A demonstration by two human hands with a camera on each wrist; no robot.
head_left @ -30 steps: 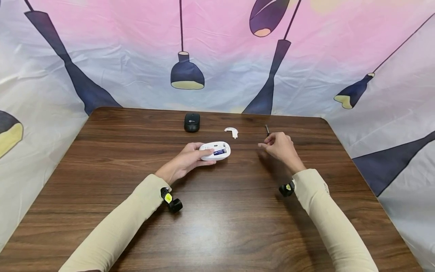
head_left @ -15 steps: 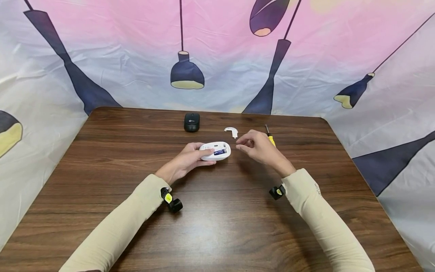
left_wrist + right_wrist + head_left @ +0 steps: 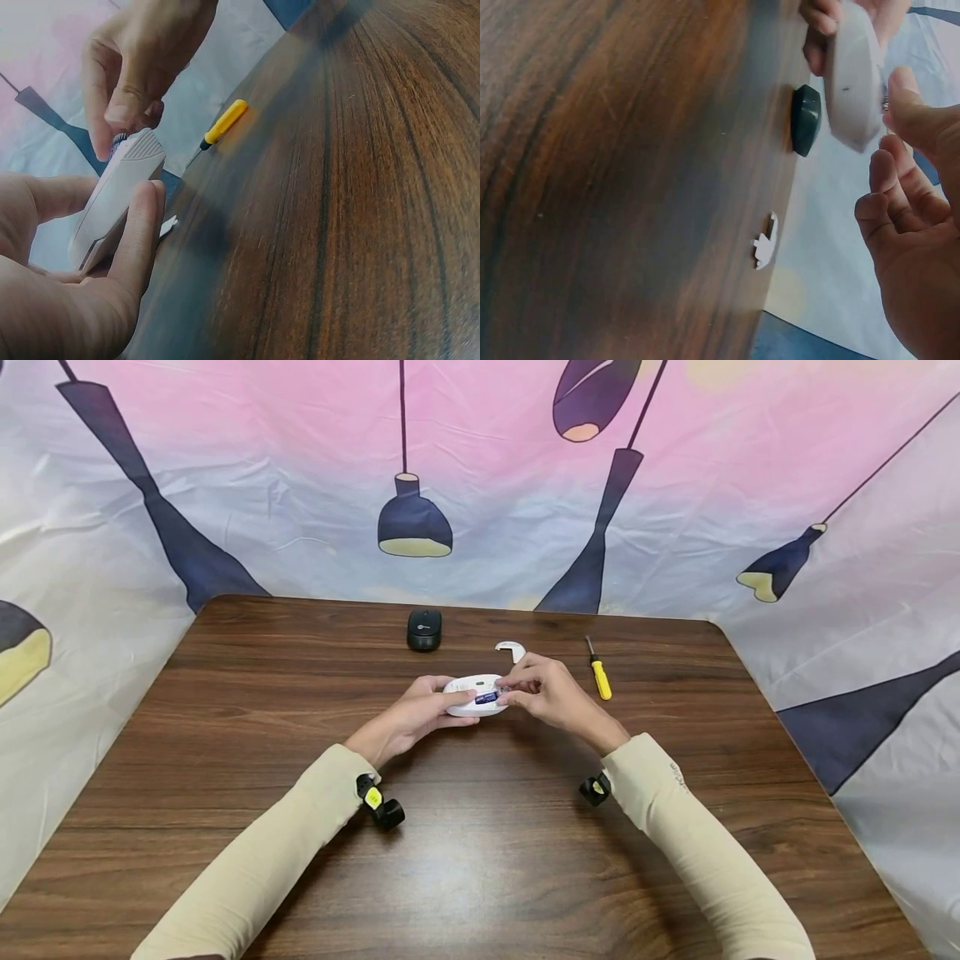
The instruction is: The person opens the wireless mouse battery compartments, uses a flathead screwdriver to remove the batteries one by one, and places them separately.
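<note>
My left hand (image 3: 408,714) grips a white computer mouse (image 3: 468,709) above the table, its underside turned up and the thumb across it. A blue battery (image 3: 486,698) shows at the uncovered compartment of the mouse. Thumb and forefinger of my right hand (image 3: 558,695) pinch the battery at its right end. In the left wrist view, part of the battery (image 3: 118,141) shows between the right fingertips and the ridged end of the mouse (image 3: 120,191). The fingertips hide the rest of that end.
Behind the hands, a white battery cover (image 3: 512,648) lies on the brown wooden table (image 3: 450,877). A black mouse (image 3: 424,631) stands farther left at the back. To the right of my right hand lies a screwdriver (image 3: 601,679) with a yellow handle. A patterned cloth (image 3: 300,485) hangs behind the table.
My right hand has moved left from over the screwdriver to the white mouse and now pinches the battery there. The screwdriver has come into full view. The left hand holds almost still.
</note>
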